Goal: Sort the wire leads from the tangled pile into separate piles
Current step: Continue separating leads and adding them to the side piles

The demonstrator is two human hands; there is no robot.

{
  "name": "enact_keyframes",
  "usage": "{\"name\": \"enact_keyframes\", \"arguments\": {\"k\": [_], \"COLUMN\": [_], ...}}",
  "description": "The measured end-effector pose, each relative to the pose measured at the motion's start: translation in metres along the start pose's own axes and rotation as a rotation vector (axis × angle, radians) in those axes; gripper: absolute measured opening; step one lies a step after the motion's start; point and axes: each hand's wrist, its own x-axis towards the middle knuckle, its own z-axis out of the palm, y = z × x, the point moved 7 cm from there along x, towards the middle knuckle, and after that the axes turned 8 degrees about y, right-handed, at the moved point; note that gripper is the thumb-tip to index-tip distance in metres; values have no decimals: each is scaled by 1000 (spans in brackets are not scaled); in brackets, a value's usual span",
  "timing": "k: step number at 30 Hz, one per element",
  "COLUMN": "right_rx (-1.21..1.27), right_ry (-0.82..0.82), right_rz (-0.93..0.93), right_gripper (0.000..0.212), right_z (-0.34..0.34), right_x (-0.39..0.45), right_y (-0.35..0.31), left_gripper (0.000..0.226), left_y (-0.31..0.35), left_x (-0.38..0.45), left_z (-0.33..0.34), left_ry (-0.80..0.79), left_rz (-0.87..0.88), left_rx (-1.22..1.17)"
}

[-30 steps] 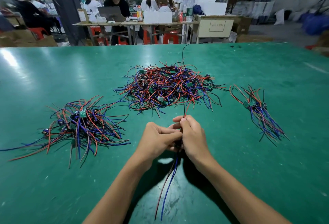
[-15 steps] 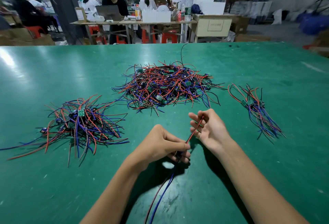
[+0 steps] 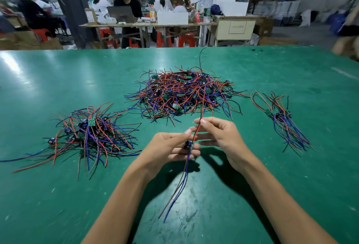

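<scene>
Bare green table point(image 3: 223, 214) lies open near, while the tangled pile point(image 3: 182, 92) blocks far, flanked by left pile point(image 3: 91, 137) and right pile point(image 3: 281, 119).

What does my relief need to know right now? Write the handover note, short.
Left hand pinches one lead's board; blue and dark wires hang below it.
Right hand pinches that lead's red wire near its top.
Tangled pile sits centre, beyond the hands.
Done: loose left pile, small neat right pile.
Left: place this lead, then work through the big pile.
</scene>
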Motion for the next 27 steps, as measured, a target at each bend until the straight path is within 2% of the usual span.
{"name": "enact_keyframes", "arguments": {"k": [4, 6, 11, 21, 27], "right_rx": [113, 164, 307, 383, 438], "right_ry": [128, 211, 349, 407, 432], "right_rz": [40, 58, 53, 76, 85], "right_gripper": [18, 17, 17, 12, 9], "right_z": [-8, -14, -24, -31, -39], "right_x": [2, 3, 3, 7, 7], "right_y": [-1, 0, 2, 4, 4], "left_gripper": [41, 42, 24, 12, 18], "left_y": [2, 1, 5, 12, 11], "left_x": [-2, -1, 4, 8, 9], "left_z": [1, -2, -9, -12, -15], "left_ry": [-69, -24, 127, 184, 175], "left_rz": [70, 108, 210, 363, 377], "left_rx": [52, 108, 198, 352, 374]}}
